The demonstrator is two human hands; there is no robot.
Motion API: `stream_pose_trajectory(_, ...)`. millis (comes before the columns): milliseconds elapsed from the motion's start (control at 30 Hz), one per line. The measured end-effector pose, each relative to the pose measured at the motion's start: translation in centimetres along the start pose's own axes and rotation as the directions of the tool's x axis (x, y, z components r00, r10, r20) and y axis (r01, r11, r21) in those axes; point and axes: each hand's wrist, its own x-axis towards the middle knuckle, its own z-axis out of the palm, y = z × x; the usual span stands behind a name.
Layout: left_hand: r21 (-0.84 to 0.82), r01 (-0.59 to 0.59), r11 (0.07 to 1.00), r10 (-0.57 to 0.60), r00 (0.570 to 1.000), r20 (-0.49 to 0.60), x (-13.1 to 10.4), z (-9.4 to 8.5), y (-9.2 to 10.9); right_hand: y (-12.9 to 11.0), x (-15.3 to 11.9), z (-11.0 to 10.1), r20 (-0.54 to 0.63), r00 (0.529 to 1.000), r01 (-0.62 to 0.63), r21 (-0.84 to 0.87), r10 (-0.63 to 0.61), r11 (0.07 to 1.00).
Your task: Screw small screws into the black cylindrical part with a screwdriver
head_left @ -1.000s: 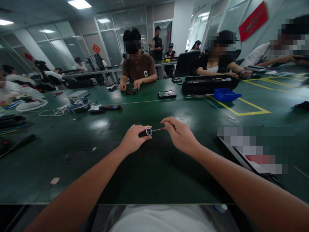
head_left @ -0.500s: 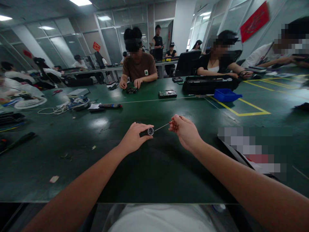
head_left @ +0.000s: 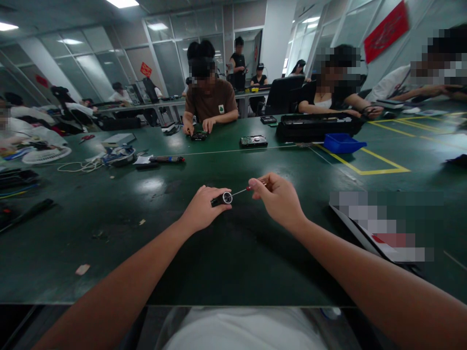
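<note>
- In the middle of the head view, just above the green table (head_left: 255,277), a black cylinder (head_left: 217,200) with a pale rim is being held by the left hand (head_left: 200,210).
- Around this cylinder, the left thumb is being pressed from below and the fingers are being laid over the top, parted only enough to take its body. The rimmed end is being left uncovered and turned partly toward the camera, presumably so that its inside can be seen and reached.
- By the right hand (head_left: 280,200), a screwdriver (head_left: 239,193) is being gripped at its handle, the fingers being curled in and the thumb being set near the red collar, probably for fine control. The thin shaft is being pointed at the rim; whether the tip is being placed inside or only against the edge cannot be told.
- Farther across the table, a hard drive (head_left: 253,141) and a blue tray (head_left: 343,144) are being left untouched, well apart from both hands, perhaps so that they are being kept out of the way.
- At the far edge, a small dark device (head_left: 199,137) is being handled by a co-worker (head_left: 210,99) in a brown shirt.
</note>
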Motion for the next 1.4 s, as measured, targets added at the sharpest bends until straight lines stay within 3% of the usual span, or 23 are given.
stream_pose_trajectory(67,-0.005,0.002,1.0,-0.002,1.0,0.0,0.0,0.0,0.0,-0.1,-0.1,-0.2,-0.007,1.0,0.027,-0.081,-0.027,0.996)
stream_pose_trajectory(267,0.012,0.027,1.0,-0.027,1.0,-0.001,0.1,-0.1,0.1,0.1,-0.2,-0.1,0.066,0.986,0.156,-0.069,-0.152,0.985)
stream_pose_trajectory(500,0.01,0.024,1.0,-0.024,1.0,0.011,0.1,0.0,0.1,-0.1,-0.3,-0.2,0.089,0.988,0.139,-0.185,-0.125,0.973)
stream_pose_trajectory(700,0.012,0.019,1.0,-0.019,1.0,0.022,0.1,0.0,0.0,-0.1,-0.5,-0.1,0.121,0.972,0.22,-0.184,-0.2,0.958)
stream_pose_trajectory(933,0.009,0.005,1.0,-0.005,1.0,0.024,0.1,0.1,-0.1,-0.1,-0.3,-0.3,0.122,0.98,0.179,-0.19,-0.158,0.965)
stream_pose_trajectory(1100,0.013,0.041,0.999,-0.041,0.999,-0.009,0.0,-0.1,-0.2,0.3,-0.4,0.1,0.083,0.987,0.135,0.016,-0.136,0.991)
stream_pose_trajectory(1200,0.005,-0.017,1.0,0.018,0.999,-0.045,0.0,-0.1,-0.2,0.8,0.2,0.5,0.069,0.997,0.002,0.251,-0.02,0.968)
stream_pose_trajectory(1267,0.0,-0.119,0.993,0.119,0.991,-0.062,0.0,-0.2,-0.3,1.2,0.7,0.6,0.059,0.986,-0.163,0.461,0.153,0.872)
stream_pose_trajectory(1333,-0.001,-0.17,0.985,0.17,0.983,-0.075,0.1,-0.2,-0.3,1.7,1.2,0.7,0.127,0.943,-0.321,0.592,0.309,0.739)
stream_pose_trajectory(1400,-0.002,-0.137,0.991,0.136,0.989,-0.063,0.3,-0.2,-0.4,2.1,1.4,0.7,0.107,0.932,-0.335,0.623,0.347,0.707)
